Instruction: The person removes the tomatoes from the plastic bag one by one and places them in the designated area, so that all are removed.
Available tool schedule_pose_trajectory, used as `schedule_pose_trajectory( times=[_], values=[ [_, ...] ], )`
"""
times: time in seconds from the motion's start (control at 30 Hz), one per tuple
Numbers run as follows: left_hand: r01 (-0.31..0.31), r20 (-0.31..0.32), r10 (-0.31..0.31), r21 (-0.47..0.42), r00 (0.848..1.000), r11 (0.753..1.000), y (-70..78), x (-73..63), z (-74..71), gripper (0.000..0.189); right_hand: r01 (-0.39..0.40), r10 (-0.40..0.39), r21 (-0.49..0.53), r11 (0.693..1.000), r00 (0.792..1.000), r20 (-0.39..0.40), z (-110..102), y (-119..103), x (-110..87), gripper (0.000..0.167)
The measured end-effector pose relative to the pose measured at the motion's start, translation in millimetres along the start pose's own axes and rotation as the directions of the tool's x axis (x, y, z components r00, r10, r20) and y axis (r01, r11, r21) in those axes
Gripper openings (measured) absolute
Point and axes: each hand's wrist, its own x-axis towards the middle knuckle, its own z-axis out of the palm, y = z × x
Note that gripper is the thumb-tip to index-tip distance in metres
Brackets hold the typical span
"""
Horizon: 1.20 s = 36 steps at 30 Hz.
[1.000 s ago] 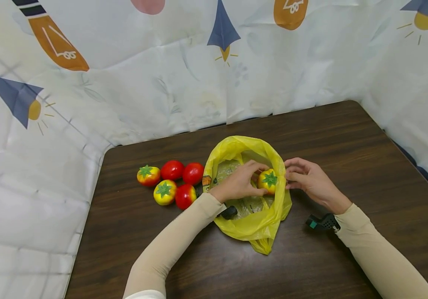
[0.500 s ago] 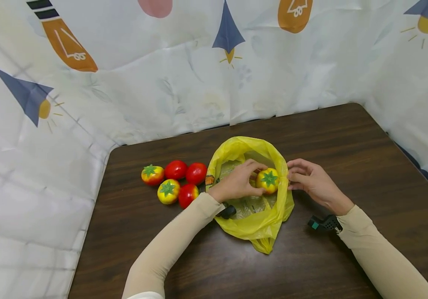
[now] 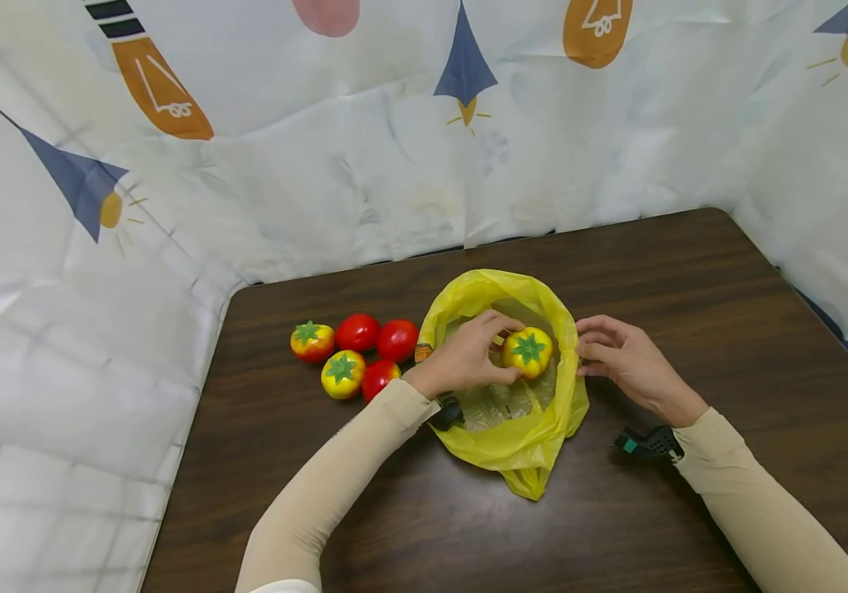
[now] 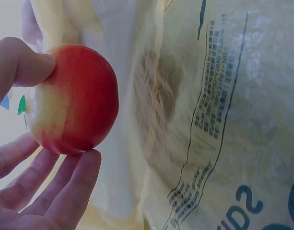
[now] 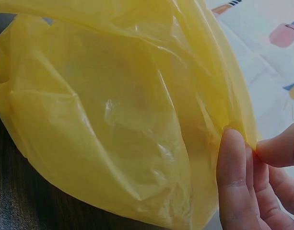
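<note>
My left hand (image 3: pixel 472 354) reaches over the mouth of a yellow plastic bag (image 3: pixel 501 451) and grips a toy tomato (image 3: pixel 528 352) between thumb and fingers. Yellow with a green leaf top in the head view, this tomato (image 4: pixel 84 98) shows a mostly red side in the left wrist view, apart from the printed bag wall (image 4: pixel 209 105). At the bag's right side, my right hand (image 3: pixel 627 362) pinches the rim. Thumb and fingertips (image 5: pixel 231 143) meet on the thin yellow film in the right wrist view. The bag stands with its mouth wide, and part of its inside is hidden by my left hand.
Left of the bag several more toy tomatoes lie grouped, among them a yellow one (image 3: pixel 342 375) and a red one (image 3: pixel 357 333). The dark wooden table (image 3: pixel 661 272) meets a white patterned curtain (image 3: pixel 283 181) at its back edge.
My left hand has drawn the toy tomato leftward from the bag's right wall, and it looks slightly higher. My right hand keeps its hold on the rim. The head view has shifted a little.
</note>
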Motion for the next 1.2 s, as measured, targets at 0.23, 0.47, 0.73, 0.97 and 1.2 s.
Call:
schedule_pose_trajectory(
  times=[0.23, 0.47, 0.73, 0.97, 1.2],
  values=[
    [0.0, 0.001, 0.0, -0.033, 1.0, 0.999, 1.0, -6.3, -5.2, 0.063, -0.004, 0.004, 0.006, 1.0, 1.0, 0.001, -0.1, 1.0, -1.4, 0.025],
    [0.009, -0.022, -0.011, -0.071, 1.0, 0.997, 1.9, -15.1, -13.2, 0.062, 0.002, -0.002, -0.012, 1.0, 1.0, 0.004, -1.0, 1.9, -2.9, 0.026],
    [0.025, -0.055, -0.029, -0.075, 0.998, 0.997, -0.4, -26.9, -23.9, 0.062, -0.004, 0.004, -0.023, 1.0, 1.0, 0.001, 0.7, 2.6, -3.0, 0.028],
    [0.037, -0.08, -0.05, -0.151, 0.996, 0.988, -0.7, -39.7, -34.5, 0.063, -0.017, 0.016, -0.039, 0.999, 1.0, -0.008, 3.0, 1.0, -3.5, 0.03],
    [0.06, -0.101, -0.079, -0.174, 0.992, 0.983, -3.9, -52.3, -44.2, 0.063, -0.008, 0.008, -0.023, 1.0, 1.0, 0.003, 2.5, 0.2, -4.6, 0.028]
  ],
)
